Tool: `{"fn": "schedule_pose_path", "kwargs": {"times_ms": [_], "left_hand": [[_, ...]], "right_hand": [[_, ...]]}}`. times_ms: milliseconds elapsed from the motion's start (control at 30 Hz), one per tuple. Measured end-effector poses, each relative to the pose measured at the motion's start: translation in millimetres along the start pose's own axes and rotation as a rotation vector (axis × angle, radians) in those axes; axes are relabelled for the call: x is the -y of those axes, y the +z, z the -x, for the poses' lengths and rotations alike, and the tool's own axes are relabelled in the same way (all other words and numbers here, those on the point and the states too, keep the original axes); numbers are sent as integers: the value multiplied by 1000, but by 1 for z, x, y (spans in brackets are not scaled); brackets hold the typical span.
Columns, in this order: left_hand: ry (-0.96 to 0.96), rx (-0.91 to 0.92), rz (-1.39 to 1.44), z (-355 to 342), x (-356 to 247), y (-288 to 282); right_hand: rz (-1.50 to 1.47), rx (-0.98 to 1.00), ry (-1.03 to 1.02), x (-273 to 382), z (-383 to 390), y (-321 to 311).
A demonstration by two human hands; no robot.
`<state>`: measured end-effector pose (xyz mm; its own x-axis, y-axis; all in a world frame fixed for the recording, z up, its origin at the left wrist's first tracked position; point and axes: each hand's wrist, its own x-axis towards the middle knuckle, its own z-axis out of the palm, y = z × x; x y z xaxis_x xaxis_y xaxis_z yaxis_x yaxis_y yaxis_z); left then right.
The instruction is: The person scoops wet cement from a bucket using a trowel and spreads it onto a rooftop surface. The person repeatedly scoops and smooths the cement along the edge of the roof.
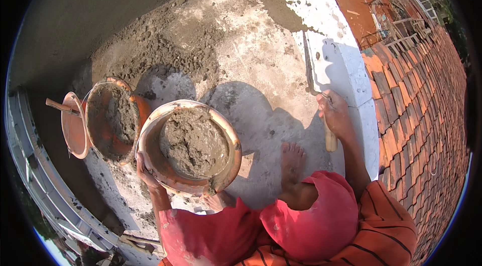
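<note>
My left hand (146,171) grips the near-left rim of an orange bucket (230,168), whose wall is smeared with cement. Wet grey mortar (193,143) fills much of it. On the right, my right hand (335,114) is closed round a trowel (330,138) with a pale wooden handle; its narrow-looking blade points away, seen nearly edge-on beside the white block wall. Left of the held bucket stands a second orange bucket (92,123) with mortar (123,115) inside and a wire handle.
A tilted round orange pan (74,133) with a stick-like handle sits at far left. Mortar crumbs (170,50) litter the concrete floor near the grey plastered wall (100,10). The white block ledge (362,130) borders a tiled roof (422,115). My bare foot (292,163) rests on the floor.
</note>
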<state>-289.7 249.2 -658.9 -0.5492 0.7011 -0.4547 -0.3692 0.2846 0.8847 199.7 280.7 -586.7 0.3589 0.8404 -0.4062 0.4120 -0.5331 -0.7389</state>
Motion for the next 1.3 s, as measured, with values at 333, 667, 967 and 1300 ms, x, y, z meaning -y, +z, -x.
{"fn": "schedule_pose_path", "kwargs": {"times_ms": [333,667,967,1300], "left_hand": [[-25,89,-24,-13,10,-24],[55,84,-41,-24,22,-36],[-48,207,65,-19,16,-26],[-63,206,56,-13,9,-29]], "right_hand": [[375,7,-81,37,-231,112],[460,-274,-187,5,-160,78],[620,-397,-151,27,-44,26],[265,501,-707,156,-9,37]]}}
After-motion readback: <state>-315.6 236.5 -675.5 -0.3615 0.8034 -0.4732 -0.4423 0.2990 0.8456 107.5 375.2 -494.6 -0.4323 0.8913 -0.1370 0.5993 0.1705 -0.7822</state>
